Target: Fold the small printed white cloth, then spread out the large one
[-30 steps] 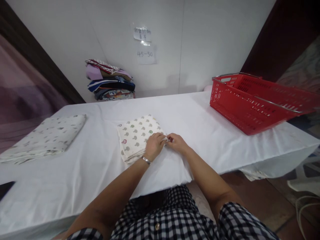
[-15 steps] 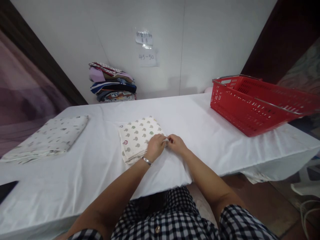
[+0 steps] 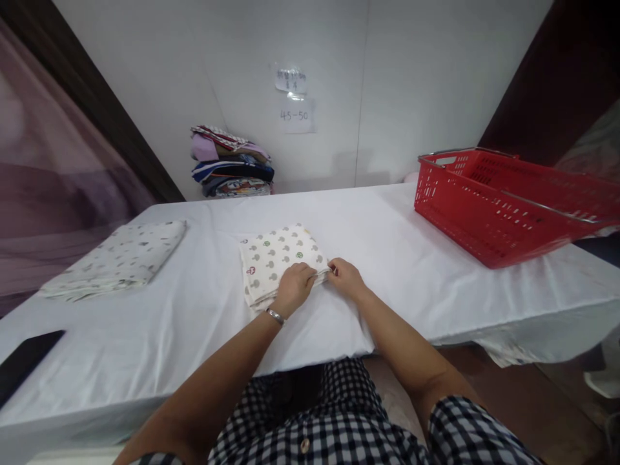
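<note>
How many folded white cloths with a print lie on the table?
2. One cloth is near the middle of the table, with the left hand and right hand at its edge; the other cloth lies toward the left end. The pile behind may hide more.

Remote feed's got me a cloth (image 3: 281, 255) mid-table (image 3: 378, 223), toward the near edge. Second cloth (image 3: 121, 258) on the left edge, slab (image 3: 30, 361) in front of it. Basket (image 3: 489, 223) toward the far right corner, fabric pile (image 3: 235, 169) at the far edge, left of centre.
</note>
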### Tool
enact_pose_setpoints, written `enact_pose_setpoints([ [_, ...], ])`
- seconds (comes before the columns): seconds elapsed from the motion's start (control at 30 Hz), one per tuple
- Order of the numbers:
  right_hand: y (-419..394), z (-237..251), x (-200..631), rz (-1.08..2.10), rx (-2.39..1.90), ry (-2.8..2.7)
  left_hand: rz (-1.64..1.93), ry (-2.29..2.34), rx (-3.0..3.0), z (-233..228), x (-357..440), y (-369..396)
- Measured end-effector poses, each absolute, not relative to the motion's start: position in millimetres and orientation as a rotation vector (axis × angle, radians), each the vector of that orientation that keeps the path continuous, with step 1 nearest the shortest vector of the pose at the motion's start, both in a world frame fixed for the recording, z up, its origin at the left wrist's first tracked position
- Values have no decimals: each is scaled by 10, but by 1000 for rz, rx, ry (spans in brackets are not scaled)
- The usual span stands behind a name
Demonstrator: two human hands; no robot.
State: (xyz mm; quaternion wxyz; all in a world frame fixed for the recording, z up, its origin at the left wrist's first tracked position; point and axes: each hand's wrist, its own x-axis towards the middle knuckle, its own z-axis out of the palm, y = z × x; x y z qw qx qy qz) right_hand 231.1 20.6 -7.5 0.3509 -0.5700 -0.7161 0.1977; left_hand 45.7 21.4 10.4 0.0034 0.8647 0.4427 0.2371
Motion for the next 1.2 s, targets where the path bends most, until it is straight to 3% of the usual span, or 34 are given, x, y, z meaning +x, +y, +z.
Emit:
enact_pose_setpoints([
  [0.4,191,-103,2301,394,-1517,-1927,768,1506,2666,131,176,118],
  [0.67,136,-133,2248,145,-1341,-2005,610,1550,2691,168,69,58],
  [1.0,121,-151,2247,123,-1387,-2007,253,1639,2751,294,225,161],
  [1.2,124,-177,2246,122,-1364,-2027,459,1600,2879,214,180,19],
])
